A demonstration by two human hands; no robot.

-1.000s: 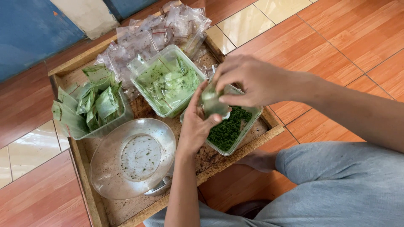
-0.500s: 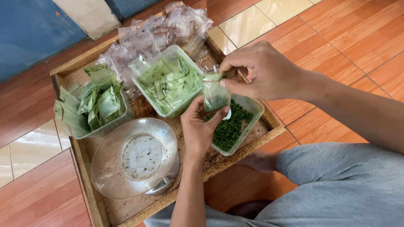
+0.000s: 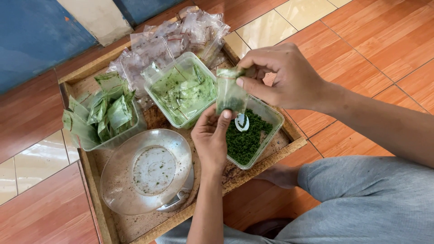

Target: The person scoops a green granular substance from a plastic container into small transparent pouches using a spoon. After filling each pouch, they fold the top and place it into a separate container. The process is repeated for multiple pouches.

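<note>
both hands (image 3: pixel 212 135) (image 3: pixel 282 77) grip a small green-filled bag (image 3: pixel 229 94) between them, above the tub (image 3: pixel 264 118).

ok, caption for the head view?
Both hands, left and right, hold a small bag of green flakes above a wooden tray.

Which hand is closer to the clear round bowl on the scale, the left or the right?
The left hand: it is just right of the clear bowl, holding the small bag from below. The right hand pinches the bag's top, farther up and right.
</note>
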